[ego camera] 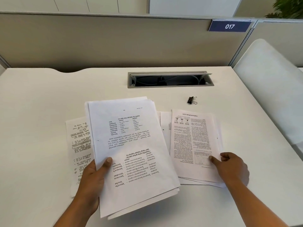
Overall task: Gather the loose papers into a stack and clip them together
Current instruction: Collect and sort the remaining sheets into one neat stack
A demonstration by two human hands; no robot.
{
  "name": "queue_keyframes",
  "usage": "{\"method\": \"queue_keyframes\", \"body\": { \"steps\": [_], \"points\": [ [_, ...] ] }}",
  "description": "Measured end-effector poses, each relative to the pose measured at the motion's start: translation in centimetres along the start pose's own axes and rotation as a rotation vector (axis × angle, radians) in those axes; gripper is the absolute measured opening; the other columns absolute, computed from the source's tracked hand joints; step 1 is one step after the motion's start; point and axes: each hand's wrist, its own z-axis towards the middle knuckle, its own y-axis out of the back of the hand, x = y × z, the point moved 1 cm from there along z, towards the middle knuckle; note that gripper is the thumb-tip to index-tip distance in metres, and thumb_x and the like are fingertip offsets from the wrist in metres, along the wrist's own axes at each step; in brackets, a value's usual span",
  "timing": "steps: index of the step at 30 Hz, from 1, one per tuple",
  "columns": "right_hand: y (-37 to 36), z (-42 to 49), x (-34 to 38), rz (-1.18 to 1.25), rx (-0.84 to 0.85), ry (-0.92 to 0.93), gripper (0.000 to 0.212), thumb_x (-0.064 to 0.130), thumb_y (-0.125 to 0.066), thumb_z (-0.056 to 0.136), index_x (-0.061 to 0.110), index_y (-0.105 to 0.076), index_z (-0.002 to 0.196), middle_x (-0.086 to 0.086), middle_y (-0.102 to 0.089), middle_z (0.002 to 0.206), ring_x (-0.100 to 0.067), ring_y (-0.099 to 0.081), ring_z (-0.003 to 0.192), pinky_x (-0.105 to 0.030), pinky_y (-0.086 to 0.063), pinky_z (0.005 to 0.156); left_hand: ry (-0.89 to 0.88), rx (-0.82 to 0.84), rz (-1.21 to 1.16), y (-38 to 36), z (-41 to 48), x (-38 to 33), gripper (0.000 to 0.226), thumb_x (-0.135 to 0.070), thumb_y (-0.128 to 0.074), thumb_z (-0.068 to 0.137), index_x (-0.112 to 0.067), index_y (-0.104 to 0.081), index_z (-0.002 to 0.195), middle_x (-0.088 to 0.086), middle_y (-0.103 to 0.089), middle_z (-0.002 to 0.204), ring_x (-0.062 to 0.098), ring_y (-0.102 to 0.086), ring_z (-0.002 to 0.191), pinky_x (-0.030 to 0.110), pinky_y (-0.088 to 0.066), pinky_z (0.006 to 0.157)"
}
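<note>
Two piles are held: the sheaf [131, 145] gripped by the left hand [91, 182], the printed pile [193, 141] pinched by the right hand [232, 167]; edges should be squared before clipping.

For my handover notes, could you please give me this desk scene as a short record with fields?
left hand: holds the stack of printed sheets, thumb on top
right hand: pinches the right edge of the side pile on the desk
handwritten sheet: flat, partly under the stack
binder clip: beyond the papers, untouched
task: papers not yet gathered or clipped
</note>
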Motion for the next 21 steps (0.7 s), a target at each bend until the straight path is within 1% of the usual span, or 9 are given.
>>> {"method": "queue_keyframes", "body": {
  "steps": [2, 4, 8, 10, 13, 16, 18, 20, 21],
  "points": [
    [-0.2, -0.3, 0.2, -0.038, 0.005, 0.02, 0.053, 0.046, -0.081, 0.072, 0.023, -0.067, 0.117, 0.003, -0.072, 0.11, -0.028, -0.064, 0.104, -0.039, -0.05, 0.083, -0.005, -0.007, -0.003, 0.0, 0.0, 0.0, 0.019, -0.019, -0.06, 0.098, -0.014, -0.07, 0.114, 0.006, -0.081, 0.102, 0.026, -0.078, 0.087, 0.042, -0.059, 0.081],
    [-0.3, -0.4, 0.4, -0.052, 0.011, 0.026, 0.055, 0.045, -0.082, 0.072, 0.023, -0.066, 0.12, 0.002, -0.071, 0.113, -0.028, -0.064, 0.106, -0.04, -0.051, 0.085, -0.006, -0.013, -0.002, 0.1, 0.0, -0.1, 0.02, -0.02, -0.061, 0.098, -0.014, -0.069, 0.115, 0.006, -0.081, 0.102, 0.026, -0.078, 0.087, 0.044, -0.059, 0.082],
    [-0.3, -0.4, 0.9, -0.047, 0.012, 0.028, 0.056, 0.04, -0.084, 0.07, 0.023, -0.065, 0.121, -0.001, -0.07, 0.114, -0.029, -0.063, 0.107, -0.041, -0.051, 0.086, -0.008, -0.017, 0.004, 0.4, 0.1, 0.0, 0.02, -0.021, -0.061, 0.098, -0.014, -0.07, 0.114, 0.005, -0.081, 0.102, 0.025, -0.079, 0.085, 0.04, -0.061, 0.076],
    [-0.3, -0.5, 1.0, -0.028, 0.012, 0.033, 0.056, 0.036, -0.084, 0.071, 0.022, -0.063, 0.121, -0.002, -0.069, 0.115, -0.03, -0.063, 0.107, -0.042, -0.051, 0.086, -0.011, -0.029, 0.006, 0.4, 0.2, 0.1, 0.02, -0.021, -0.062, 0.097, -0.015, -0.07, 0.115, 0.005, -0.081, 0.103, 0.025, -0.078, 0.086, 0.04, -0.06, 0.077],
    [-0.5, -0.6, 1.1, 0.019, 0.005, 0.024, 0.053, 0.031, -0.085, 0.072, 0.024, -0.06, 0.118, -0.003, -0.07, 0.113, -0.031, -0.062, 0.109, -0.041, -0.049, 0.086, -0.006, -0.036, 0.0, 0.5, 0.3, 0.3, 0.019, -0.02, -0.062, 0.098, -0.015, -0.07, 0.115, 0.005, -0.081, 0.103, 0.027, -0.077, 0.09, 0.044, -0.058, 0.083],
    [-0.6, -0.5, 1.1, 0.071, 0.013, 0.017, 0.047, 0.027, -0.083, 0.075, 0.021, -0.06, 0.116, -0.004, -0.071, 0.103, -0.033, -0.063, 0.105, -0.042, -0.048, 0.087, -0.001, -0.039, 0.001, 0.6, 0.3, 0.2, 0.021, -0.02, -0.062, 0.097, -0.014, -0.07, 0.116, 0.007, -0.08, 0.105, 0.031, -0.076, 0.093, 0.048, -0.058, 0.087],
    [-0.6, -0.5, 1.1, 0.073, 0.007, 0.044, 0.034, 0.027, -0.08, 0.079, 0.016, -0.064, 0.107, -0.003, -0.068, 0.09, -0.033, -0.063, 0.096, -0.041, -0.049, 0.084, -0.002, -0.038, -0.002, 0.8, 0.3, 0.1, 0.022, -0.019, -0.062, 0.097, -0.013, -0.07, 0.116, 0.008, -0.08, 0.106, 0.031, -0.076, 0.094, 0.047, -0.058, 0.086],
    [-0.4, -0.4, 1.0, 0.064, -0.004, 0.074, 0.02, 0.029, -0.076, 0.082, 0.012, -0.067, 0.088, -0.002, -0.066, 0.077, -0.033, -0.062, 0.083, -0.039, -0.05, 0.077, -0.009, -0.037, -0.006, 1.0, 0.3, 0.0, 0.022, -0.02, -0.061, 0.097, -0.013, -0.07, 0.116, 0.007, -0.08, 0.107, 0.031, -0.076, 0.095, 0.048, -0.058, 0.087],
    [-0.2, -0.4, 1.0, 0.068, -0.004, 0.081, 0.021, 0.03, -0.075, 0.083, 0.012, -0.065, 0.078, -0.003, -0.066, 0.072, -0.033, -0.061, 0.078, -0.038, -0.05, 0.073, -0.014, -0.036, -0.006, 1.1, 0.3, 0.0, 0.022, -0.02, -0.061, 0.097, -0.014, -0.07, 0.117, 0.007, -0.08, 0.107, 0.031, -0.076, 0.095, 0.048, -0.058, 0.087]
  ]
}}
